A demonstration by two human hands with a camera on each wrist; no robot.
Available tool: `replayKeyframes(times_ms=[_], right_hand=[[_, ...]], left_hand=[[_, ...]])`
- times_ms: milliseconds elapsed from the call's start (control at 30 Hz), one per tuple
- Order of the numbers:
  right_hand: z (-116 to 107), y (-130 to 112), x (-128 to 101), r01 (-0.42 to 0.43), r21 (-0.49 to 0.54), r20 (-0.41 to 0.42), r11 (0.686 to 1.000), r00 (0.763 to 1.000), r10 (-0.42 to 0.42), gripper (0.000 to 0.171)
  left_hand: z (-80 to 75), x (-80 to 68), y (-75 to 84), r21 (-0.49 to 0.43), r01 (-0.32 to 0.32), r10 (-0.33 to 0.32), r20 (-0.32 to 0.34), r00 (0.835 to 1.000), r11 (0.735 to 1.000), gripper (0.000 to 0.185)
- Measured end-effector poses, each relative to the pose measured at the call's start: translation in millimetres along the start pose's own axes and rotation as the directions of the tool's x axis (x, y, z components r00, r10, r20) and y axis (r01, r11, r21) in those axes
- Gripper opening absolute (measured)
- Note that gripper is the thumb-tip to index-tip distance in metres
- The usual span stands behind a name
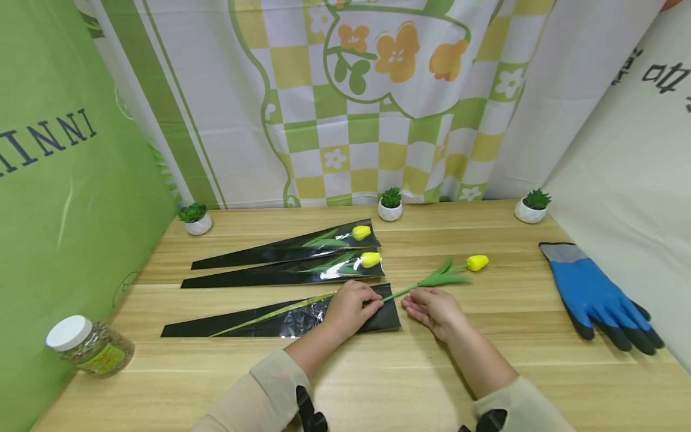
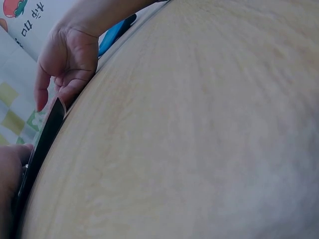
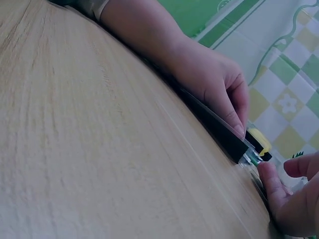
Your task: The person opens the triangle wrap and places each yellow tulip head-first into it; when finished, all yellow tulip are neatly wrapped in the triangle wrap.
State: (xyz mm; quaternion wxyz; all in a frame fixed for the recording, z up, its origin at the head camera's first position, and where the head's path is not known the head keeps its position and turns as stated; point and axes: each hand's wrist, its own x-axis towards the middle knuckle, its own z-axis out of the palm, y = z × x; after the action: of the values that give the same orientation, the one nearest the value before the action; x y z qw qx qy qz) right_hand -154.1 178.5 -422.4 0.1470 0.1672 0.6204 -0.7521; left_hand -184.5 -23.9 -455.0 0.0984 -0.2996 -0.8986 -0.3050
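A black flower sleeve [image 1: 259, 327] with a gold stripe and clear front lies nearest the person, its wide mouth to the right. My left hand [image 1: 351, 309] pinches the clear film near that mouth between thumb and forefinger. A yellow artificial tulip [image 1: 441, 275] lies slantwise, bloom to the upper right, its stem's lower end over the sleeve mouth by the left fingertips. My right hand [image 1: 434, 309] is beside the stem, fingers loosely bent. In the right wrist view, the right thumb [image 3: 270, 181] is close to the green stem, apart from the forefinger.
Behind lie two black sleeves [image 1: 232, 278], each holding a yellow tulip. Three potted succulents [image 1: 390, 207] line the back edge. A white-lidded jar [image 1: 102, 354] stands at left, and a blue work glove [image 1: 594, 285] lies at right. Printed curtains hang around the table.
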Motion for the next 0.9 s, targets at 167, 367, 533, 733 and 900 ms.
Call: replayKeyframes(times_ms=[167,367,533,733,900], right_hand=[[-11,-6,1,0.075,-0.182,-0.1,0.98,0.99,-0.095,0.043],[-42,-14,10,0.112,-0.562,-0.361,0.82,0.858,-0.365,0.042],[-59,-17,15,0.064,-0.643,-0.41,0.763,0.813,-0.413,0.049],[-65,-15,22,0.038,-0.67,-0.392,0.742,0.831,-0.396,0.058],[-68,-15,26,-0.01,-0.719,-0.394,0.695,0.829,-0.397,0.057]], left_hand=[[1.3,0.1,-0.9,-0.028,0.006,-0.007,-0.013,1.0,1.0,0.013],[1.6,-0.2,-1.9,-0.042,0.021,-0.021,-0.009,1.0,0.999,0.014],[1.6,-0.6,-2.6,-0.042,0.019,-0.019,-0.007,1.0,0.999,0.014],[2.1,-1.0,-2.8,-0.038,0.021,-0.021,-0.004,1.0,0.999,0.015],[2.3,-0.7,-2.6,-0.038,0.028,-0.028,0.0,1.0,0.999,0.015]])
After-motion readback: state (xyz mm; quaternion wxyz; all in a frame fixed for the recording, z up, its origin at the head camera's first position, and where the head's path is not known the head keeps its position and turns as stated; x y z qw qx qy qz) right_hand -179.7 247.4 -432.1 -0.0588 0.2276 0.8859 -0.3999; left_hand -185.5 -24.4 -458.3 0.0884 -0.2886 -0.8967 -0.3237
